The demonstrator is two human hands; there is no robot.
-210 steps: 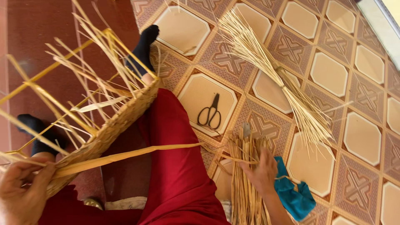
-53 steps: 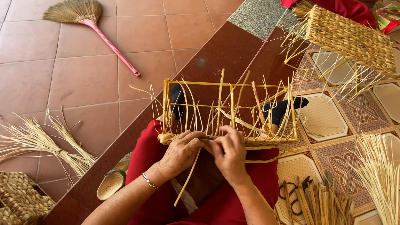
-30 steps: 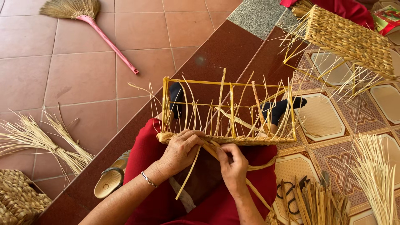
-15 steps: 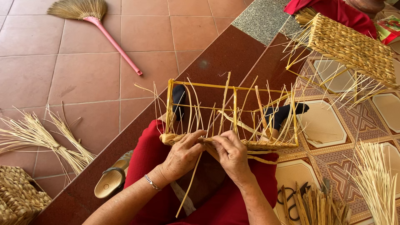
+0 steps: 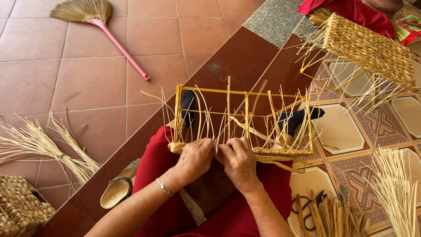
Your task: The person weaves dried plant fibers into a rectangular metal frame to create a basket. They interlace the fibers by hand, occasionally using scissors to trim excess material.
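Both hands meet at the near bottom edge of the basket frame (image 5: 243,125), which rests across the person's lap, on the red cloth of the legs, so that the edge being woven sits close and steady. Her left hand (image 5: 196,159), a thin bracelet at the wrist, is curled with its fingers closed around the woven band (image 5: 267,153) and the upright straw strands (image 5: 206,118) beside it, apparently pinning them in place. Touching it, the right hand (image 5: 239,160) is closed too, its fingertips pinching a strand at the same spot, as though to pull it snug; what exactly lies between the fingers cannot be made out. The frame stands open toward the camera, its yellow rods forming a box, and the feet in dark socks (image 5: 298,119) press into it from behind, seemingly to brace it against the pull. A pair of scissors (image 5: 307,210) and a bundle of cut strips (image 5: 337,217) lie just beside the right knee, within easy reach. A sandal (image 5: 117,191) sits by the left thigh. Further left lie a tied sheaf of straw (image 5: 39,145) and a finished woven basket (image 5: 19,210). Beyond, another person in red holds a half-woven basket (image 5: 372,48), and a broom with a pink handle (image 5: 103,26) lies on the tiles
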